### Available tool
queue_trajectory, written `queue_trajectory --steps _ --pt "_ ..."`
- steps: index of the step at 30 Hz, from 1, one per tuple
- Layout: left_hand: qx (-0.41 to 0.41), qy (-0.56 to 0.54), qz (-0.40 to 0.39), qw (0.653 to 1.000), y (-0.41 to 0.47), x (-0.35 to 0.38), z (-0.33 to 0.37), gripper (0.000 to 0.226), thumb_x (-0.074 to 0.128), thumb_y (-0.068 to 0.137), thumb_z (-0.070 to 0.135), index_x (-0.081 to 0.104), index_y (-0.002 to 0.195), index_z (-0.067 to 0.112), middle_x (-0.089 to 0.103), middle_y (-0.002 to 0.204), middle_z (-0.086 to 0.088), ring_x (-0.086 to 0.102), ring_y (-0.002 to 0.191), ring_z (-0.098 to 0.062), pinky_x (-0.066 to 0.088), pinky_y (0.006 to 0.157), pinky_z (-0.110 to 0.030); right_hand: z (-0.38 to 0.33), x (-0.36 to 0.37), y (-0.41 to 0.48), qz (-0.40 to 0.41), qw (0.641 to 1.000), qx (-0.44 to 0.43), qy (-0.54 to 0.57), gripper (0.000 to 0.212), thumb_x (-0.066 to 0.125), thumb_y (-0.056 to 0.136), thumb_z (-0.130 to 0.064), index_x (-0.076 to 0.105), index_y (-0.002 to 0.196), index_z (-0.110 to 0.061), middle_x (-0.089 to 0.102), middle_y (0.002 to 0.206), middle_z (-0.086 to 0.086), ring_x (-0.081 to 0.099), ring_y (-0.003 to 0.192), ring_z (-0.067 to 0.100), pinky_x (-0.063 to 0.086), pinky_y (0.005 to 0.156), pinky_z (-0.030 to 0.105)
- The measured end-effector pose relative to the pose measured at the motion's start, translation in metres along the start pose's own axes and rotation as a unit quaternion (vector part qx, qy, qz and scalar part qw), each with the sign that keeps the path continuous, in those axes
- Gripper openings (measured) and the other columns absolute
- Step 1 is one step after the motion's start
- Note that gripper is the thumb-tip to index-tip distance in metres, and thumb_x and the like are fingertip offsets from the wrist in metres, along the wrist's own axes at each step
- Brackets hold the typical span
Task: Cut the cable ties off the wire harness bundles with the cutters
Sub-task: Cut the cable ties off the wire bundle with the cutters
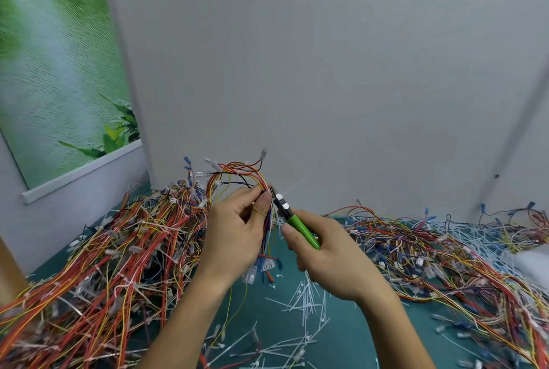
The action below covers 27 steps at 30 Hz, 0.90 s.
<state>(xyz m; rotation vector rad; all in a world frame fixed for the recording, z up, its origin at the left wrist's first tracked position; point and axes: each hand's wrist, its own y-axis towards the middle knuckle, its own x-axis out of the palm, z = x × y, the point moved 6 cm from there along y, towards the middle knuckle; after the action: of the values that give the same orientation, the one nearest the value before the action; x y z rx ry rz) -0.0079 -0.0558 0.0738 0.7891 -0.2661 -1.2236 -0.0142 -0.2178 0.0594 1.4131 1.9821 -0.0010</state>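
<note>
My left hand (237,229) holds up a wire harness bundle (237,174) of red, yellow and black wires, thumb and fingers pinching it near its top bend. Its connectors hang below the hand. My right hand (323,252) grips the green-handled cutters (298,227), whose dark jaws (274,191) point up-left and meet the bundle right beside my left thumb. A thin white cable tie tail (292,187) sticks out to the right of the jaws.
A big heap of tied harnesses (113,264) lies on the left of the green table (341,339), another heap (430,255) on the right. Cut white ties (306,303) litter the middle. A grey wall stands close behind.
</note>
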Motion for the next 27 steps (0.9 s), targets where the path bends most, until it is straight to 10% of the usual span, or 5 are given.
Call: queue_trajectory --steps 6,13,19,27 --pt "-0.02 -0.036 -0.003 0.999 0.0012 -0.0001 0.0024 0.016 0.059 0.1 0.034 0.072 0.091 0.037 0.069 0.086 -0.014 0.064 0.08 -0.042 0.054 0.071 -0.058 -0.0029 -0.0004 0.001 0.046 0.998 -0.016 -0.038 0.009 0.06 0.104 -0.032 0.064 0.099 -0.039 0.061 0.076 -0.032 0.058 0.078 -0.007 0.038 0.068 0.005" --pt "-0.035 -0.069 -0.006 0.997 -0.0003 0.0005 0.006 0.026 0.061 0.1 0.03 0.072 0.095 0.053 0.076 0.089 0.002 0.073 0.081 -0.024 0.059 0.075 -0.046 -0.0022 -0.0006 0.0005 0.03 0.998 -0.023 -0.048 0.007 0.062 0.102 -0.034 0.062 0.1 -0.041 0.059 0.075 -0.03 0.058 0.074 -0.002 0.04 0.066 0.006" --pt "-0.029 -0.08 -0.004 0.996 0.0006 -0.0001 0.0071 0.023 0.061 0.096 0.036 0.071 0.094 0.057 0.076 0.093 0.018 0.074 0.084 -0.005 0.06 0.074 -0.022 -0.0029 0.0065 -0.0001 -0.019 1.0 -0.005 0.009 0.014 0.062 0.1 -0.044 0.061 0.113 -0.039 0.064 0.088 -0.005 0.066 0.083 0.023 0.059 0.077 0.051" --pt "-0.05 -0.088 -0.001 0.995 -0.0021 0.0001 0.0065 0.014 0.062 0.099 0.028 0.073 0.096 0.036 0.076 0.085 0.009 0.073 0.075 -0.011 0.06 0.066 -0.028 -0.0005 -0.0001 0.0007 0.044 0.998 -0.032 -0.023 0.007 0.06 0.103 -0.038 0.065 0.106 -0.036 0.056 0.071 -0.016 0.049 0.062 0.005 0.039 0.06 0.011"
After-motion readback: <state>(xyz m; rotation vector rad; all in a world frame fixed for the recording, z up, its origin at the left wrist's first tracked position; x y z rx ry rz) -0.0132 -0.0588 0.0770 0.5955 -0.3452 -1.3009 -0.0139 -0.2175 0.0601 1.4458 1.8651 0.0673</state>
